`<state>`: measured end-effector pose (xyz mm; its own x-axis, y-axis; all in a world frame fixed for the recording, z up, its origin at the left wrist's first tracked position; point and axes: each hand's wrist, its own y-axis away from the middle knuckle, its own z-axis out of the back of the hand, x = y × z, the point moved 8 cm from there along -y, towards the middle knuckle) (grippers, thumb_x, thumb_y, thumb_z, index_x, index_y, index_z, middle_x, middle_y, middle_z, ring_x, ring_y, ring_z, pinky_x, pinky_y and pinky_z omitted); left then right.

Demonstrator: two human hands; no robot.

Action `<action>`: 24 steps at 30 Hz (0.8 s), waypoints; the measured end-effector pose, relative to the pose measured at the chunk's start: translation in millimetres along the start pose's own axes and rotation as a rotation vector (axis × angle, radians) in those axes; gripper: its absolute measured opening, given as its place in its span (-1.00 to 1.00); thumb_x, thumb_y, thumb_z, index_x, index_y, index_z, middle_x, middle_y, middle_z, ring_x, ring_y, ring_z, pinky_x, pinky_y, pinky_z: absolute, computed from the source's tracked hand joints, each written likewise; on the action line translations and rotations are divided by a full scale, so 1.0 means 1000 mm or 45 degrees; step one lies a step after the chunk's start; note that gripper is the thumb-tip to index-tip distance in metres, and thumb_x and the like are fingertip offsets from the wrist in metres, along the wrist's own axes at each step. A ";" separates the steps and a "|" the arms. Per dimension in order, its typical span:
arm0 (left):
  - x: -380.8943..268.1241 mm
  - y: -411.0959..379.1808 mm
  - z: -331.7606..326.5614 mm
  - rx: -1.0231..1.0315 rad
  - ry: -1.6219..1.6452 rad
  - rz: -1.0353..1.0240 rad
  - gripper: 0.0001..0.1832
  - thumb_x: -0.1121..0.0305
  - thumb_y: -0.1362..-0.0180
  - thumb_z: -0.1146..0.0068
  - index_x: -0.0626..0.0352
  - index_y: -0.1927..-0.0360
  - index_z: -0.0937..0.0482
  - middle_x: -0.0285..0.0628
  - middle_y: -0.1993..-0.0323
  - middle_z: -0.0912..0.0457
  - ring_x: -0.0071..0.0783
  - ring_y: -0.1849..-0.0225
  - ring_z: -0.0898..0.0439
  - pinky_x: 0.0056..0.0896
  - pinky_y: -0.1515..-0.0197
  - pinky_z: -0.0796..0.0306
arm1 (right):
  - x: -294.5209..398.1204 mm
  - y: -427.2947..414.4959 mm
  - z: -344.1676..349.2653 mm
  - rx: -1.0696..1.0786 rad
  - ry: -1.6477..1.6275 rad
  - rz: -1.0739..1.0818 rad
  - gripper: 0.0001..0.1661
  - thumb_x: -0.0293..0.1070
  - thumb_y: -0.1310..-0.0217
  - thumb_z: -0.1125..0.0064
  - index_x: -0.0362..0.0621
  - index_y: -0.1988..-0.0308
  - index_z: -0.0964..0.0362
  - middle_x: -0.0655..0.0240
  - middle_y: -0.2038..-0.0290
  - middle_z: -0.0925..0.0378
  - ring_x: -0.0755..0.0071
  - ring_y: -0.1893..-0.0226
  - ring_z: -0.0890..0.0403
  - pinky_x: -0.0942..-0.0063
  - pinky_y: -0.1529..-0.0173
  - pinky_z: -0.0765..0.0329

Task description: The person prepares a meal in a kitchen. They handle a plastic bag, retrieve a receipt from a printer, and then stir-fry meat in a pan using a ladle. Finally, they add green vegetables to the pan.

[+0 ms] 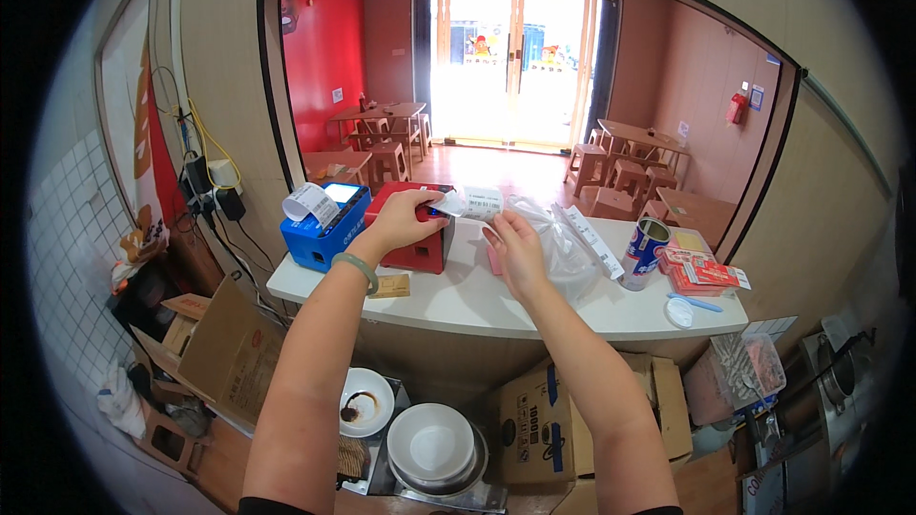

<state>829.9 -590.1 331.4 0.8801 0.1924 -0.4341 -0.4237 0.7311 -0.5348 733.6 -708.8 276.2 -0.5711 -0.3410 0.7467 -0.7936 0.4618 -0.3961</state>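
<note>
A printed paper receipt [481, 204] stretches between my two hands above the white counter. My left hand [404, 223], with a green bangle at the wrist, reaches over the red receipt printer [409, 254] and pinches the paper's left end. The fingertips of my right hand [517, 247] grip the receipt's lower right edge. Left of the red printer stands a blue receipt printer [315, 239], a curled paper strip [311, 204] coming out of its top. A tied clear plastic bag [565, 257] sits just right of my right hand, with a long printed slip [594, 243] against it.
On the white counter [458, 311] stand an opened blue can [642, 257] and a stack of red printed cards [705, 275]. Below are white bowls [431, 440], a cardboard box [533, 425] and an opened carton [232, 350]. Tables and stools [630, 175] show through the serving window.
</note>
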 end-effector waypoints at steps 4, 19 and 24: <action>0.000 -0.001 -0.001 0.006 -0.011 -0.003 -0.53 0.31 0.23 -0.18 0.27 0.17 -0.44 0.00 0.25 -0.49 -0.24 0.19 -0.48 -0.45 0.12 -0.31 | 0.016 0.009 0.002 -0.059 0.122 0.105 -0.81 -0.36 -0.13 0.09 -0.23 0.28 -0.34 0.42 0.36 -0.42 0.64 0.34 -0.37 0.66 0.19 -0.31; -0.119 0.071 -0.039 0.088 1.779 0.232 -0.53 0.18 -0.17 0.35 0.32 -0.06 -0.15 0.00 0.05 -0.35 -0.26 0.00 -0.34 -0.27 -0.03 -0.23 | 0.029 0.119 -0.016 0.129 0.463 -0.105 -0.77 -0.45 -0.15 0.16 -0.31 0.18 -0.26 0.35 0.43 -0.48 0.71 0.47 -0.43 0.73 0.41 -0.34; -0.107 0.073 -0.045 -0.022 1.914 0.346 -0.61 0.26 -0.21 0.40 0.32 0.00 -0.21 -0.01 0.09 -0.37 -0.32 0.10 -0.41 -0.38 0.09 -0.34 | 0.002 0.165 0.000 -0.009 0.458 -0.251 -0.74 -0.46 -0.10 0.05 -0.33 0.18 -0.29 0.37 0.36 -0.47 0.68 0.42 -0.44 0.69 0.33 -0.38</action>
<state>695.5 -586.7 306.0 -0.2438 -0.5143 -0.8222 -0.5428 0.7749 -0.3238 601.4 -633.7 212.6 -0.2976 -0.1155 0.9477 -0.8783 0.4222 -0.2243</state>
